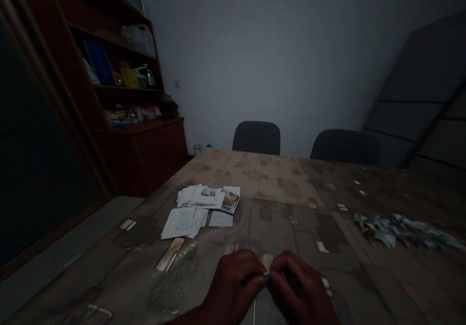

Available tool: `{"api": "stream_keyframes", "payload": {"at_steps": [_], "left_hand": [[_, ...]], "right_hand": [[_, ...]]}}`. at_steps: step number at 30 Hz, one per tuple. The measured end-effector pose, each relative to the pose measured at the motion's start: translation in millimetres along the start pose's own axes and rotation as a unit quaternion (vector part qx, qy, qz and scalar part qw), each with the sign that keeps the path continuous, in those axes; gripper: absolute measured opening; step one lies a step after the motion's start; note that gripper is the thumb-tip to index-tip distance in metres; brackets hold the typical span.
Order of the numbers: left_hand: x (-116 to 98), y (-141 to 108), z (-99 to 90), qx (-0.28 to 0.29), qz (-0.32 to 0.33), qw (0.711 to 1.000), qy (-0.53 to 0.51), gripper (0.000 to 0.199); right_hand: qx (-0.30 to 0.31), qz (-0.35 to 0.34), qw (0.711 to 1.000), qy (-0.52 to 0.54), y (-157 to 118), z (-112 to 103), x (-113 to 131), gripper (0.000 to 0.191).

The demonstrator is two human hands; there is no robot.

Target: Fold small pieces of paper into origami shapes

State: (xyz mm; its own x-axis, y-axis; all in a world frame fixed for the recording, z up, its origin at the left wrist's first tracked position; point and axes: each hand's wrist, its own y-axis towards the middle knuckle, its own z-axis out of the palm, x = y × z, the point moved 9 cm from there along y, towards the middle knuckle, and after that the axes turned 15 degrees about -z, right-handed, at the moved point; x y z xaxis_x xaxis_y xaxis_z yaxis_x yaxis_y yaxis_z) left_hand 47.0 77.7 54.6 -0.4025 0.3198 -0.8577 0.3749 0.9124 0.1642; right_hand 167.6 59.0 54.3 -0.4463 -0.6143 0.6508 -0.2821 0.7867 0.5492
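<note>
Low in the view, my left hand (238,281) is closed, thumb and fingertips pinched together. My right hand (300,284) is closed just beside it, its fingertips almost touching those of the left. Between the two pinches shows a tiny pale object (266,273), mostly covered by the fingers and too small to make out. Both hands are over the patterned tablecloth (269,170). Beyond my left hand lies a pile of printed cards and papers (207,196). To the right, a row of crumpled or folded paper pieces (404,230) lies on the cloth.
Two dark chairs (257,137) (345,145) stand at the table's far side, before a pale wall. At the left is a reddish-brown cabinet (156,148) with shelves of household items. A dark panelled surface (418,82) leans or slants at the right.
</note>
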Motion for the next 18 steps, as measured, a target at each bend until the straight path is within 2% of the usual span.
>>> {"api": "stream_keyframes", "payload": {"at_steps": [6,10,14,18], "left_hand": [[4.4,3.7,1.2,-0.006,-0.068,0.997,-0.036,0.007],[2.9,4.7,-0.8,-0.004,-0.069,0.997,-0.038,0.015],[8.8,6.9,-2.8,-0.017,-0.098,0.994,-0.051,0.017],[15.4,6.9,2.6,-0.005,-0.133,0.988,-0.083,0.016]], "right_hand": [[-0.004,-0.015,0.999,-0.036,-0.2,0.7,-2.8,0.015],[0.003,0.018,1.000,-0.001,-1.8,4.8,-10.2,0.017],[0.025,0.071,0.997,0.024,-6.1,12.5,-19.5,0.018],[0.040,0.059,0.997,0.016,-6.7,16.0,-15.7,0.021]]}}
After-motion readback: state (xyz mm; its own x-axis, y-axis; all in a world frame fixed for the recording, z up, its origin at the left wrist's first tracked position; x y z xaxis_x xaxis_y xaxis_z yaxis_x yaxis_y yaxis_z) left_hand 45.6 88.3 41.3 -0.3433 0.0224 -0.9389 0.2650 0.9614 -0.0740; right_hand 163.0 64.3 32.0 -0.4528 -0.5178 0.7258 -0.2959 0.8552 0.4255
